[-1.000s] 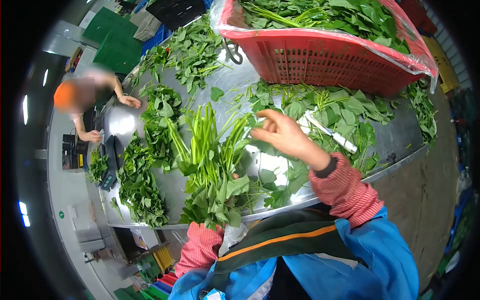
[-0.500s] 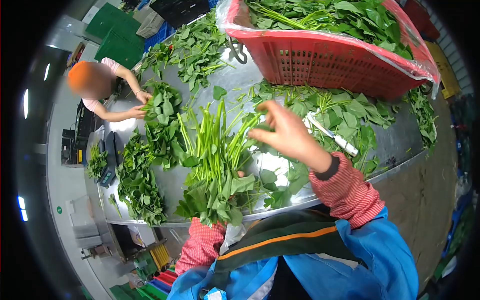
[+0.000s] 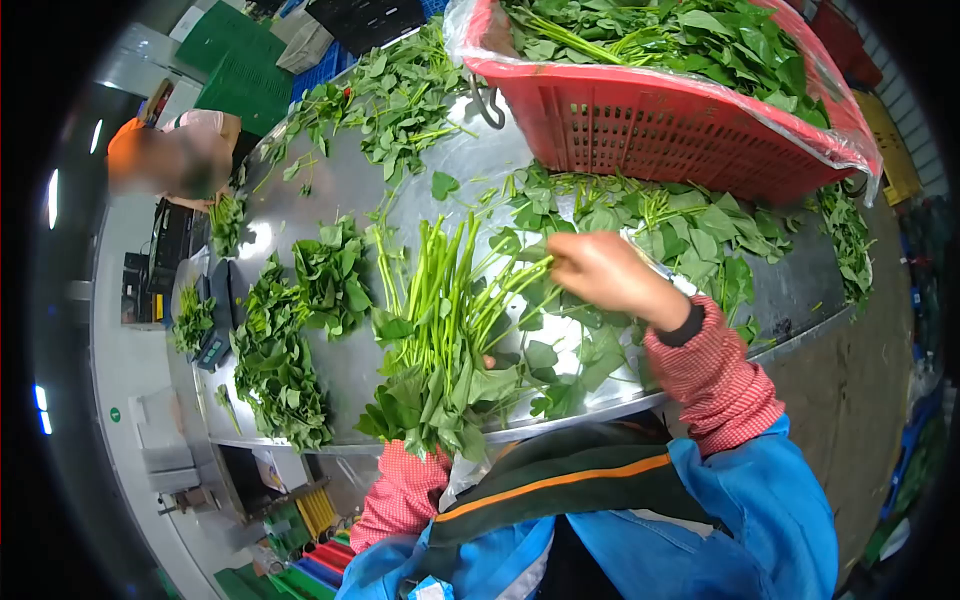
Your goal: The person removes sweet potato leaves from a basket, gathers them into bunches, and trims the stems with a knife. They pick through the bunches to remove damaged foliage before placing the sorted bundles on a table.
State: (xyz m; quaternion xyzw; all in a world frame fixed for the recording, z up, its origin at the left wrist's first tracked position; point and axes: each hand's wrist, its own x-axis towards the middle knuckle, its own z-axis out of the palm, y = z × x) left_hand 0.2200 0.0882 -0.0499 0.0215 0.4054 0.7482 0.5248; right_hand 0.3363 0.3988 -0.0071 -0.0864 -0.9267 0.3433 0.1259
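A thick bunch of leafy greens stands stems up in front of me, its leaves hanging toward the table edge. My left hand grips it low down; leaves cover nearly all of that hand, leaving only a fingertip in sight. At the bunch's right side my right hand is closed, thumb and fingers pinched on the end of a leafy stem. Loose leaves and stems lie beneath my right hand. A white-handled tool lies partly hidden behind that hand.
A red plastic crate, lined with clear film and full of greens, stands at the back right. More greens lie in heaps on the metal table. At the far left, a co-worker holds greens beside a scale.
My right hand has moved slightly right and down, and its fingers have closed on a stem. The co-worker has shifted left with a bunch. My left hand keeps its hold.
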